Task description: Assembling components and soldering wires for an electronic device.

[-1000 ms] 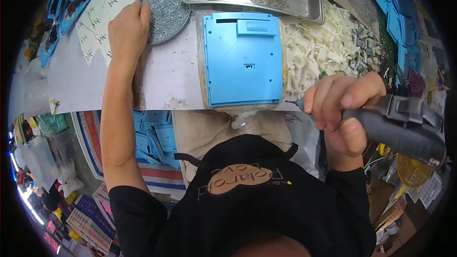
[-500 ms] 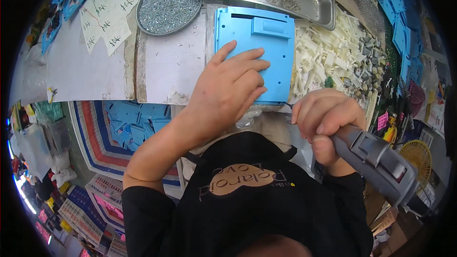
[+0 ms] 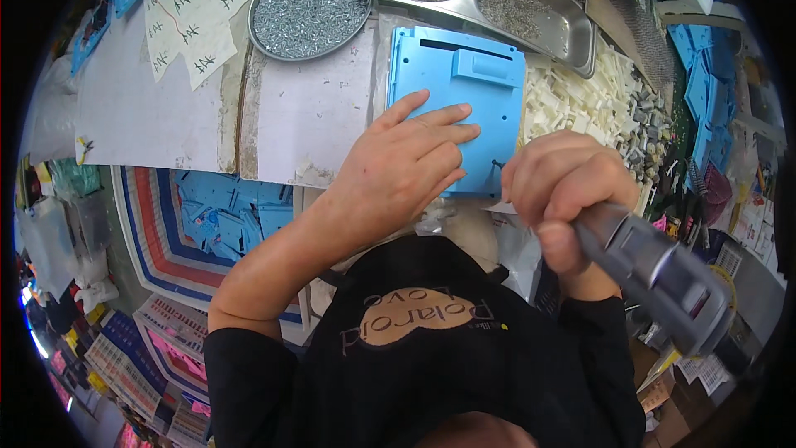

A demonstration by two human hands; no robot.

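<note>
My left hand (image 3: 406, 158) lies flat with fingers spread across the blue plastic casing (image 3: 489, 101), which rests at the table's near edge. The casing has a long dark slot, a raised block near its far end and small round holes. My right hand (image 3: 572, 182) is closed around the front of a grey electric screwdriver (image 3: 659, 270). Its dark bit reaches the casing's near right corner, where a hole is. Whether a screw sits on the bit is too small to tell.
A round dish of silver screws (image 3: 308, 8) and a divided metal tray (image 3: 568, 40) of small parts stand beyond the casing. White plastic pieces (image 3: 572, 104) are heaped at its right. Below the table's left side, a striped bag (image 3: 153, 224) holds blue parts.
The screwdriver's bit has moved from just off the casing's near edge onto its near right corner. My left hand keeps its place on the casing. The whole view has shifted slightly.
</note>
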